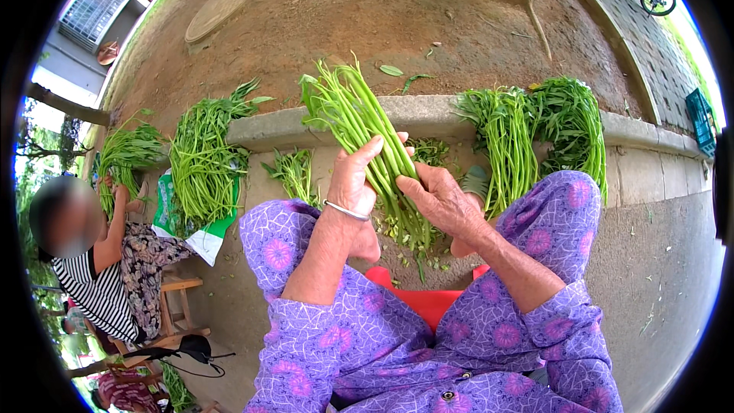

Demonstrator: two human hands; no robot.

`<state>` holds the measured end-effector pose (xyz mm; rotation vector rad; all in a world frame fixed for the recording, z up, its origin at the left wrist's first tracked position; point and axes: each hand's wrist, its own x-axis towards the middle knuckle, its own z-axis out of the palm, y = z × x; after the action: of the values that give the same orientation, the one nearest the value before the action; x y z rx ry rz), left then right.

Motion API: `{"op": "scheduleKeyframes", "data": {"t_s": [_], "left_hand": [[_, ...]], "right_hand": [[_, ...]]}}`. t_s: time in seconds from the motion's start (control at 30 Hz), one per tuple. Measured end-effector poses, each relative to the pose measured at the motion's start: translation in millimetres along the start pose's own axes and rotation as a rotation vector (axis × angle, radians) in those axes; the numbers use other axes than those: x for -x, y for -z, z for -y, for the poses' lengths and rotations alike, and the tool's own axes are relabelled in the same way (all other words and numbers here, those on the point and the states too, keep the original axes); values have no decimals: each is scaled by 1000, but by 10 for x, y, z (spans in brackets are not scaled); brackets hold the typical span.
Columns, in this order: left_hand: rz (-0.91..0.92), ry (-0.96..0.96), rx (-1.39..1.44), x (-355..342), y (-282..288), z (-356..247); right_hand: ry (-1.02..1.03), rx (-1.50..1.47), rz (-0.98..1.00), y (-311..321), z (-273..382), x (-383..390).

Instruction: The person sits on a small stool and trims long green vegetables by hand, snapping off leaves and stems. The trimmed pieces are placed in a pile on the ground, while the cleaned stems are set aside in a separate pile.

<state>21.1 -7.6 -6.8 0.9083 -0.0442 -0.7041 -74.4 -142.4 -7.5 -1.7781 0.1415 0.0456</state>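
The left hand (pixel 353 184) is clenched round a bundle of green stems (pixel 365 126), thumb and fingers wrapped about its lower middle; a silver bangle (pixel 345 210) sits on that wrist; the bundle's long axis runs from the cut ends below the grip, down toward the lap, up and away to the leafy tips above and slightly left of it, tilted rather than upright. The right hand (pixel 443 203) lies just right of the grip, touching the same stems a little lower down; its fingertips pinch at the stalks, closed on them, though how many it holds cannot be told. Both hands meet on the bundle, the left carrying it, the right working its lower end. Below the grip, small green trimmings (pixel 413 249) lie scattered on the ground, and a red stool (pixel 417 298) shows between the knees. Beyond the grip a stone kerb (pixel 428 111) carries more heaps: one pile (pixel 535 134) to the right, another (pixel 202 153) well to the left, near a seated person in a striped top (pixel 95 291).
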Motion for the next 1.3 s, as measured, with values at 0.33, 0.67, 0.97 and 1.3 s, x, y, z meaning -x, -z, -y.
{"op": "scheduleKeyframes", "data": {"t_s": [0.33, 0.67, 0.97, 1.3], "left_hand": [[86, 26, -75, 4, -43, 0], [34, 44, -146, -14, -64, 59], [159, 232, -185, 20, -78, 35], [128, 82, -156, 43, -113, 30]], "right_hand": [[-130, -302, 66, -13, 32, 29], [-184, -340, 123, -45, -55, -1], [-228, -368, 89, 2, 59, 57], [-142, -321, 202, 10, -15, 31]]}}
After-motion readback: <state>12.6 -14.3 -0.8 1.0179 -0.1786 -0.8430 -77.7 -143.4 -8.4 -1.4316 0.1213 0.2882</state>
